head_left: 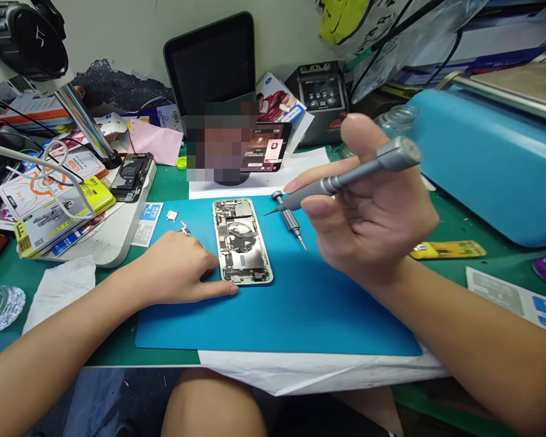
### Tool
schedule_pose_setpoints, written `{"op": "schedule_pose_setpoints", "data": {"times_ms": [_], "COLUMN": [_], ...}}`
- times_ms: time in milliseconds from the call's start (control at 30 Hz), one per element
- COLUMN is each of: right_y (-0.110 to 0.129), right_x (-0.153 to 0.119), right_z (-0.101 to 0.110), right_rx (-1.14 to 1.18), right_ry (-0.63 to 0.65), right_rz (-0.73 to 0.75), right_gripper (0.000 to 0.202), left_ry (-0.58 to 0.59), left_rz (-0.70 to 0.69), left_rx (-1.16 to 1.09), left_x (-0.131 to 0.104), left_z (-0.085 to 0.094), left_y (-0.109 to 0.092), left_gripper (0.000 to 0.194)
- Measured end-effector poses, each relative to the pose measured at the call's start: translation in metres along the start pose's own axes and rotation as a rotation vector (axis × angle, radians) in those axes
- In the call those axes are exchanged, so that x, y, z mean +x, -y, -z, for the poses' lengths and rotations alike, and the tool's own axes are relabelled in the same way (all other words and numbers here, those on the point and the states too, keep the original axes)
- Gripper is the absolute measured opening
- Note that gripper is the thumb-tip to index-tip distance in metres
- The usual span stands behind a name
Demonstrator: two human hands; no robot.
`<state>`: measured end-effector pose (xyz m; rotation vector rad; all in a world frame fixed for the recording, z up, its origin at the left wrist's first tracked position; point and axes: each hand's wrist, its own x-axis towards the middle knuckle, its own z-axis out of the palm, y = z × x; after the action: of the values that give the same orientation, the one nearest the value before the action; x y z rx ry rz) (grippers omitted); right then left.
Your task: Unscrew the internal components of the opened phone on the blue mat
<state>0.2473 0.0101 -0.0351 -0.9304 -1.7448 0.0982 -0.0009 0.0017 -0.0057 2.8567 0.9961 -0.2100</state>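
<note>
An opened smartphone [243, 237] lies on the blue mat [273, 321], its circuit boards, metal plate and round coil exposed. My left hand [182, 267] steadies it from the left: the thumb presses along the bottom edge and the curled fingers, partly hidden, meet the left side. Raised to the right of the phone, my right hand [373, 206] grips a grey precision screwdriver [337, 182] between thumb and fingers. Its thin tip points left, above the mat near the phone's right edge. A second screwdriver [291, 221] lies on the mat beneath it. Small metal parts [171, 215] rest beyond my left hand.
At the back stand a dark-screened display [212, 60] and a second phone [273, 147] showing a lit screen. Battery boxes [50, 212] and another opened phone [133, 176] crowd the left. A blue case [482, 164] stands right; a yellow strip [455, 249] lies before it.
</note>
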Motion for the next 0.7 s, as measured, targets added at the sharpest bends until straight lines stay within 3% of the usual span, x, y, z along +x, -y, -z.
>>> {"op": "schedule_pose_setpoints", "data": {"times_ms": [200,700], "right_y": [0.000,0.020], "right_x": [0.002,-0.008], "right_z": [-0.004,-0.014], "right_rx": [0.170,0.328], "right_ry": [-0.054,0.117], "right_rz": [0.098,0.131], "right_gripper": [0.070,0.057], "left_ry": [-0.014,-0.001], "left_rz": [-0.003,-0.002], "left_rx": [-0.018,0.010], "left_x": [0.000,0.001], "left_z": [0.000,0.000], "left_y": [0.000,0.000], "left_gripper": [0.062,0.063]}}
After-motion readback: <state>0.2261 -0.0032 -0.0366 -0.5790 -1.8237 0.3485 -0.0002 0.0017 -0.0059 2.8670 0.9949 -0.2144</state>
